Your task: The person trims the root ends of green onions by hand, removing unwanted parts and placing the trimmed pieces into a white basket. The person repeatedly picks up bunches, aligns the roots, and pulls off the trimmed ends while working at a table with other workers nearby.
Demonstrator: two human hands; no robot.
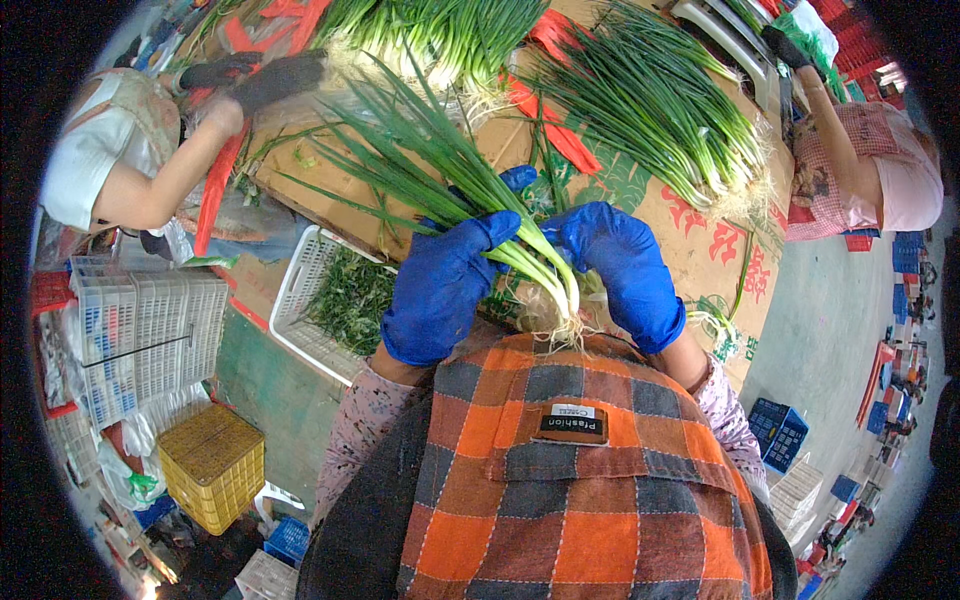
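Note:
In my blue-gloved left hand (450,277) is a small bunch of spring onions (457,180). Its green leaves fan out to the upper left, while the white stems and stringy roots (566,330) hang toward my checked apron (592,465). My right hand (622,270), in a matching blue glove, is curled beside the stems at their right side. Its fingertips are partly hidden, so I cannot tell whether it pinches a stalk. Beneath both hands lies a cardboard-covered work surface (682,247). A few loose spring onions (716,319) rest near its right edge.
Large spring onion piles (652,112) (442,37) lie across the far side, with red strips (555,135) between them. A white crate (300,285) of green trimmings stands left. Dark-gloved co-workers (142,150) (847,157) work on both sides. A yellow crate (214,465) sits lower left.

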